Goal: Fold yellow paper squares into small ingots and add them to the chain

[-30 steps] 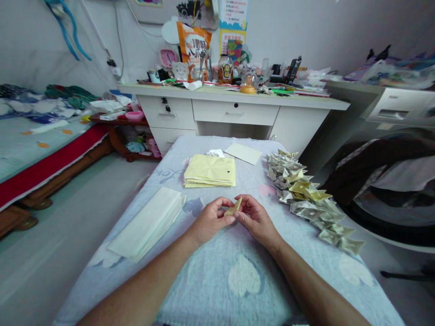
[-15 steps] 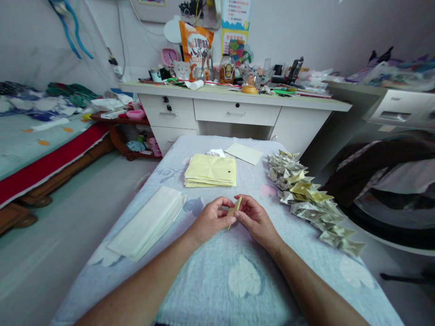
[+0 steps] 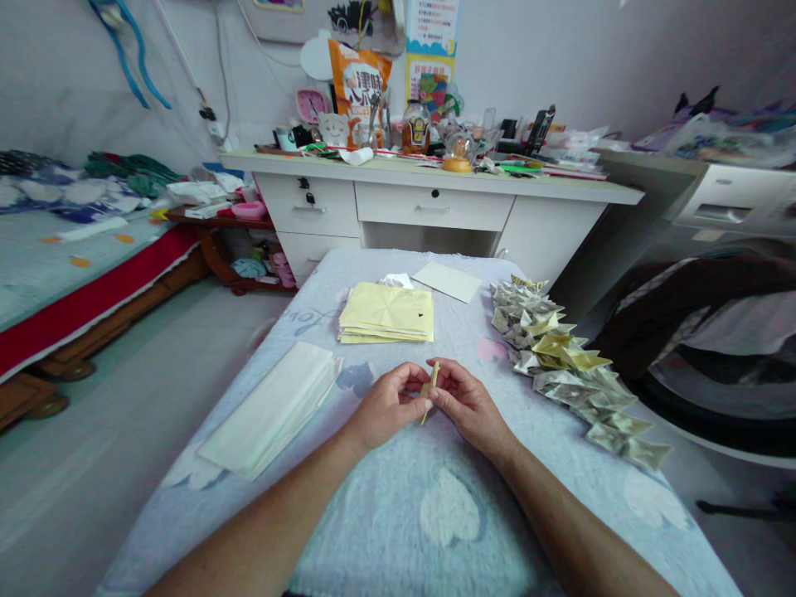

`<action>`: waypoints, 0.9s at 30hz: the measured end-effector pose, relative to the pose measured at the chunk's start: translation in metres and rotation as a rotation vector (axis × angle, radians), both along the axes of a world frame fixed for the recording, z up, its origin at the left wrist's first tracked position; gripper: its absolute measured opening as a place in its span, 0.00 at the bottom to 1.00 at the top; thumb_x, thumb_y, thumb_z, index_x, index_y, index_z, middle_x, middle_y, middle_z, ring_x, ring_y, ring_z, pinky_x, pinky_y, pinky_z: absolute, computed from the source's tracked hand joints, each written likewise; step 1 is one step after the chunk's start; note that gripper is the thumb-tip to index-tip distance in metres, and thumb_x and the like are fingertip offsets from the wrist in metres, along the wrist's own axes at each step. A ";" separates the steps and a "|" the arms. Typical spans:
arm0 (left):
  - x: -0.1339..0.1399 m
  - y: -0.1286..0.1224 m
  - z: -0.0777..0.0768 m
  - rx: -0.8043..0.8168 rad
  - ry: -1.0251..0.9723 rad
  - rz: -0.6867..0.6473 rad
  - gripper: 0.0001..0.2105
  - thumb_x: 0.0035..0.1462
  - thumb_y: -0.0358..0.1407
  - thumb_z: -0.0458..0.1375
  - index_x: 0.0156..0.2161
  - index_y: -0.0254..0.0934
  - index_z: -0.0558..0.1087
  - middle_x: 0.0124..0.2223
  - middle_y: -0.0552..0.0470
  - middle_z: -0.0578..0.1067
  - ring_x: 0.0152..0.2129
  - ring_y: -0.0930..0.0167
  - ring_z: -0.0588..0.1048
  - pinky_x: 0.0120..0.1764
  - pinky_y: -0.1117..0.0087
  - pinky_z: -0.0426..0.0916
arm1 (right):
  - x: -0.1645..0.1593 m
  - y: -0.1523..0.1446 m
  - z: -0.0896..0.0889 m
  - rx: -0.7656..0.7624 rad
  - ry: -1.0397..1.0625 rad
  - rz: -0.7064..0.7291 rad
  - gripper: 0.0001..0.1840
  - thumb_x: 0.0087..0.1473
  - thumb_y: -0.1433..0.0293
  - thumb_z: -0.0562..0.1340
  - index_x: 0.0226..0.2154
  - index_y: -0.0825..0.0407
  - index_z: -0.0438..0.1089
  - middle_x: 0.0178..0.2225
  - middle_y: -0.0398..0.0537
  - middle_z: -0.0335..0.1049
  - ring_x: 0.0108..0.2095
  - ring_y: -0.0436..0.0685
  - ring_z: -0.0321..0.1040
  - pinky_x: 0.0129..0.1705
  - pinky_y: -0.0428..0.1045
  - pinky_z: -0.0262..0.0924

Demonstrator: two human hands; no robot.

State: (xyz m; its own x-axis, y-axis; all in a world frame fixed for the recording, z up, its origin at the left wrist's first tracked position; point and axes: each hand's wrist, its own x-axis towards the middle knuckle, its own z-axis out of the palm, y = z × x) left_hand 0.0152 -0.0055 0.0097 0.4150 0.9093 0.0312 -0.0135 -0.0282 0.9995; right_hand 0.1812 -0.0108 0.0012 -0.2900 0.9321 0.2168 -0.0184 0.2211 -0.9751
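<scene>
A small piece of folded yellow paper (image 3: 434, 380) stands on edge between my two hands over the cloth-covered table. My left hand (image 3: 391, 405) pinches it from the left, thumb toward me. From the other side my right hand (image 3: 463, 402) grips the same paper with thumb and fingers. Beyond them lies a stack of yellow paper (image 3: 385, 313), its top sheet creased. To the left is a pile of long white paper (image 3: 274, 410). Rows of folded paper pieces (image 3: 560, 356), silver-grey and gold, run along the table's right side.
A pale card (image 3: 448, 281) and crumpled white paper (image 3: 396, 280) lie at the table's far end. Behind stands a white desk (image 3: 429, 206) crowded with jars and a snack bag (image 3: 359, 87). A bed (image 3: 93, 274) is at left, a washing machine (image 3: 715, 332) at right.
The folded paper has turned slightly more upright and edge-on between my fingers. Both hands keep their hold in nearly the same place.
</scene>
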 end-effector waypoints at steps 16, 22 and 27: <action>-0.002 0.001 0.003 -0.101 -0.094 -0.057 0.14 0.48 0.32 0.63 0.40 0.34 0.65 0.40 0.49 0.72 0.37 0.71 0.74 0.42 0.69 0.68 | 0.001 -0.003 0.004 -0.078 0.064 0.031 0.13 0.55 0.62 0.61 0.40 0.49 0.61 0.33 0.42 0.61 0.31 0.49 0.60 0.34 0.45 0.58; -0.001 0.001 0.001 -0.077 -0.089 -0.062 0.13 0.49 0.33 0.62 0.40 0.35 0.66 0.40 0.49 0.73 0.37 0.71 0.73 0.42 0.69 0.67 | 0.001 -0.003 0.003 -0.088 0.072 0.049 0.13 0.55 0.62 0.61 0.40 0.49 0.61 0.33 0.42 0.61 0.31 0.49 0.59 0.33 0.45 0.56; -0.002 0.002 -0.002 -0.069 -0.077 -0.082 0.13 0.50 0.33 0.62 0.40 0.35 0.66 0.40 0.50 0.73 0.36 0.71 0.73 0.41 0.69 0.68 | 0.001 -0.003 0.003 -0.100 0.099 0.082 0.12 0.55 0.62 0.62 0.39 0.49 0.61 0.32 0.42 0.60 0.31 0.49 0.58 0.33 0.45 0.56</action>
